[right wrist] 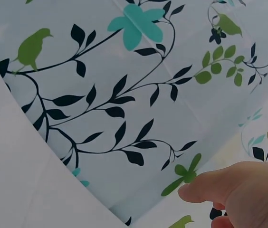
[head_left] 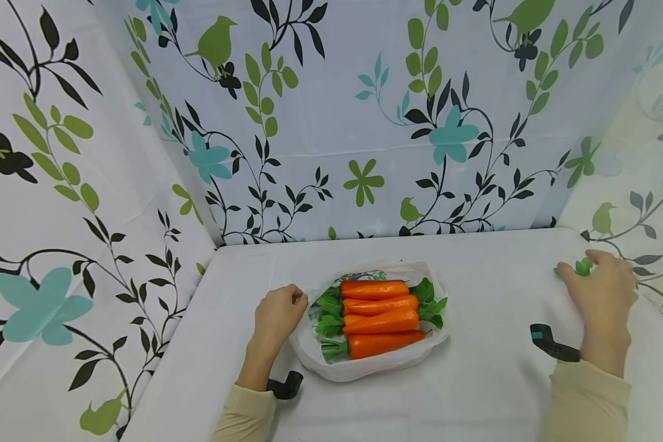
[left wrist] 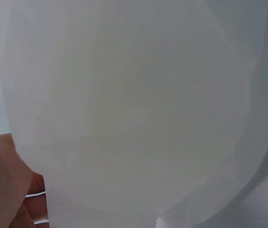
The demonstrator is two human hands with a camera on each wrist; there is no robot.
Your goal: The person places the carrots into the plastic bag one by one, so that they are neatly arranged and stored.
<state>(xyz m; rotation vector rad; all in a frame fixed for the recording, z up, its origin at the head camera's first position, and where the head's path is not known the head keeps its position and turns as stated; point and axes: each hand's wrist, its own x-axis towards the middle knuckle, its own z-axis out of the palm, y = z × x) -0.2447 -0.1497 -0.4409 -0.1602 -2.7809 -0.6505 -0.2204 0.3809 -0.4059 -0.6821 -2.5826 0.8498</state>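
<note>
A white plastic bag (head_left: pixel 331 371) lies on the table with several orange carrots (head_left: pixel 383 320) in its mouth, leafy green tops at both ends. My left hand (head_left: pixel 279 316), fingers curled, grips the bag's left rim. The bag's pale film fills most of the left wrist view and covers the fingertips. Far to the right, my right hand (head_left: pixel 604 285) pinches a small green leafy sprig (head_left: pixel 584 266) between thumb and fingers, near the back right corner. Its lower part is hidden by the hand. In the right wrist view the sprig cannot be made out.
A white table (head_left: pixel 492 294) stretches between the hands. Hanging cloth (head_left: pixel 320 135) printed with birds, leaves and flowers stands at the back and both sides. A black wrist camera (head_left: pixel 555 347) sits on the right wrist, another (head_left: pixel 286 387) on the left.
</note>
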